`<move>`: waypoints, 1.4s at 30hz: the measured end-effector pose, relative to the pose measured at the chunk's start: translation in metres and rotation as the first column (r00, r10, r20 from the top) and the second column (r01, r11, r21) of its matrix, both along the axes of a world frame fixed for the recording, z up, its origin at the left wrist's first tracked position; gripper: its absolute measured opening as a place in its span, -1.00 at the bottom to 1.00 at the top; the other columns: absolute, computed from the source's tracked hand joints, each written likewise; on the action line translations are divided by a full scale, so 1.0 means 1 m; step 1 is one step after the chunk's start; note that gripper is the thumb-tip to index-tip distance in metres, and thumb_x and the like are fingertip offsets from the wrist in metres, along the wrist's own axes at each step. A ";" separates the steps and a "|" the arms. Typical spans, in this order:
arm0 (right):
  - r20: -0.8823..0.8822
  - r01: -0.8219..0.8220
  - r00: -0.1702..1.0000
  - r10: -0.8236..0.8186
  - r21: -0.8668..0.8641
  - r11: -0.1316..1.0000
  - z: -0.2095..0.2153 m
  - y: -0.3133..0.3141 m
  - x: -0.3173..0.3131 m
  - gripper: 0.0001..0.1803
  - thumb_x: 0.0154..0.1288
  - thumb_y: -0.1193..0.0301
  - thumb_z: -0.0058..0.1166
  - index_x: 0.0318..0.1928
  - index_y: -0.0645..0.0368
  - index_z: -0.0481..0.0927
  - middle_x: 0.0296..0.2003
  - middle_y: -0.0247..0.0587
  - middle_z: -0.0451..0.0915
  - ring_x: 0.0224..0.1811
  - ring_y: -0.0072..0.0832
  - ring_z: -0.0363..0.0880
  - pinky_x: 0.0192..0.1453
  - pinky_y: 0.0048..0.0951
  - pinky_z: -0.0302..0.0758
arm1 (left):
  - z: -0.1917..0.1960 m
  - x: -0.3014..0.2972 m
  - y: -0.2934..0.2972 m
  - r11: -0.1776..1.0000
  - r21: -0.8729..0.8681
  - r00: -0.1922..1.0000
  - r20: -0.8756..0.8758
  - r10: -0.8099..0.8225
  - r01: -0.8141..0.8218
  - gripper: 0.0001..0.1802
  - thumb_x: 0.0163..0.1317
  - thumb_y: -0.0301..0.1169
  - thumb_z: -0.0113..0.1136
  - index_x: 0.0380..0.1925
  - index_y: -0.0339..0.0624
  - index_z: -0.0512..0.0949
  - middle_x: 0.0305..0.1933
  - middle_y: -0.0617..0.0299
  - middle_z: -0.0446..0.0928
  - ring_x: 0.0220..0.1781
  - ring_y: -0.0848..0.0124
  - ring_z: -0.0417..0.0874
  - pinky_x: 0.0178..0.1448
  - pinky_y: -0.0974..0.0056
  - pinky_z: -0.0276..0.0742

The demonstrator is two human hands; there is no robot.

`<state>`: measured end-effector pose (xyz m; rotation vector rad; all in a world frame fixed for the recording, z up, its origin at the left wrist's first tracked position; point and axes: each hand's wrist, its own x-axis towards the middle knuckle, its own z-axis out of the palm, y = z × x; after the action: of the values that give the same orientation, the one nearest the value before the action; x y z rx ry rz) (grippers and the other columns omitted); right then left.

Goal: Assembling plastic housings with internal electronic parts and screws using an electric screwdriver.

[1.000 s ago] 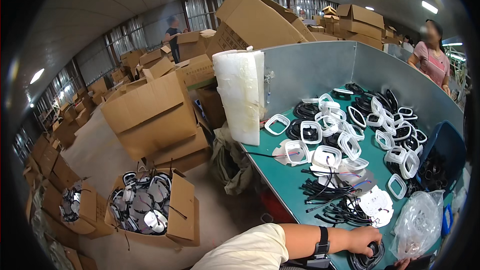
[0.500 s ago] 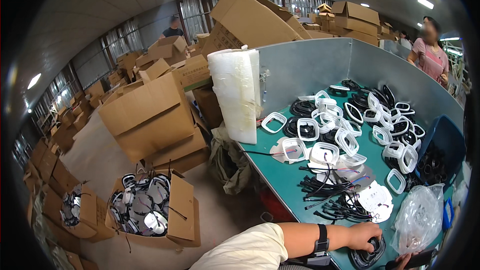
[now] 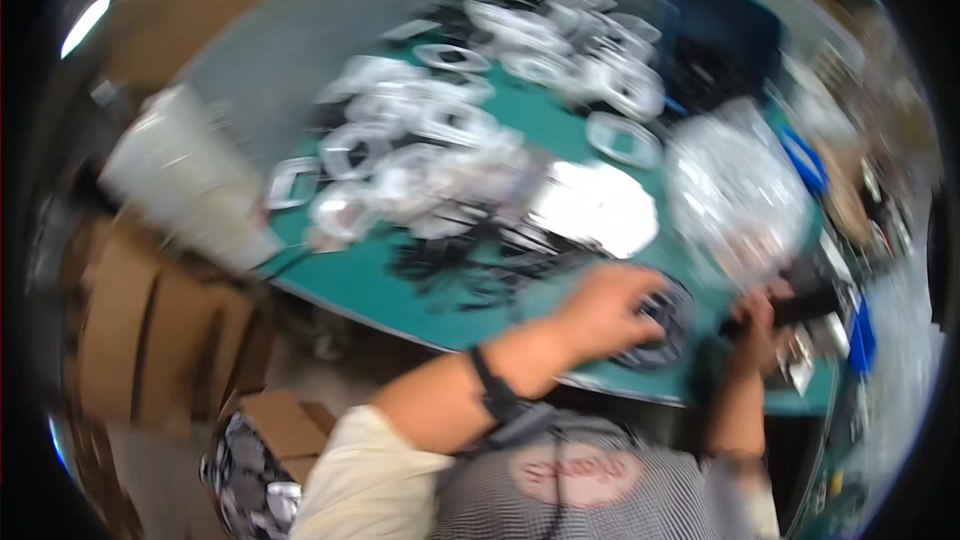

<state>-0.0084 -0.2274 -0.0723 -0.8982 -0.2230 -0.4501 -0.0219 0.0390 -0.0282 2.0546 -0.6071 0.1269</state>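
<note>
The picture is blurred by motion. My left hand (image 3: 600, 308) rests on a black coiled cable (image 3: 668, 328) at the near edge of the green table (image 3: 390, 285), fingers curled over the coil. Just right of it, my right hand (image 3: 758, 328) grips a dark elongated object (image 3: 805, 305) whose kind I cannot make out. A black band sits on my left wrist.
White rounded frames (image 3: 440, 130) lie heaped mid-table, with loose black cables (image 3: 470, 265) in front and a white sheet (image 3: 592, 205). A clear plastic bag (image 3: 735, 190) stands behind my hands. A white foam block (image 3: 180, 180), cardboard boxes (image 3: 130, 330) and a box of parts (image 3: 250, 465) are at left.
The view has swung sharply right and down onto the table's near edge. My left hand stays on the coil, and my right hand has come into view gripping a dark object.
</note>
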 end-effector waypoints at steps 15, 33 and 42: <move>0.100 0.240 0.971 -0.218 -0.403 0.883 0.027 0.019 -0.009 -0.63 0.29 0.45 0.21 -0.02 0.20 0.31 -0.41 -0.22 0.47 -0.48 -0.51 0.49 -0.37 -0.48 0.49 | -0.015 0.018 -0.008 0.988 0.143 0.998 0.014 -0.053 0.051 -0.50 0.00 -0.35 0.46 0.00 -0.15 0.58 0.11 0.07 0.56 0.17 0.10 0.52 0.28 0.12 0.41; 0.209 0.258 0.961 -0.184 -0.423 0.869 0.025 0.016 -0.006 -0.63 0.30 0.48 0.14 -0.01 0.21 0.26 -0.42 -0.19 0.41 -0.53 -0.49 0.42 -0.41 -0.46 0.48 | 0.026 0.073 0.042 0.605 0.665 0.896 0.378 0.232 -0.438 -0.23 -0.20 0.08 0.53 -0.03 -0.21 0.60 -0.18 -0.01 0.62 -0.03 0.06 0.63 0.03 0.06 0.52; 0.183 0.261 0.962 -0.201 -0.425 0.867 0.027 0.016 -0.010 -0.58 0.26 0.41 0.22 -0.05 0.25 0.26 -0.45 -0.20 0.41 -0.55 -0.51 0.43 -0.43 -0.47 0.49 | 0.023 0.077 0.060 0.591 0.655 0.880 0.394 0.264 -0.470 -0.64 0.04 -0.22 0.36 -0.19 -0.18 0.65 -0.37 0.00 0.66 -0.32 0.00 0.66 -0.16 0.02 0.56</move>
<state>-0.0182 -0.2113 -0.0455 -1.3583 -0.3518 -0.7015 0.0548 0.0991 -0.0047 2.9981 -0.3884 0.4703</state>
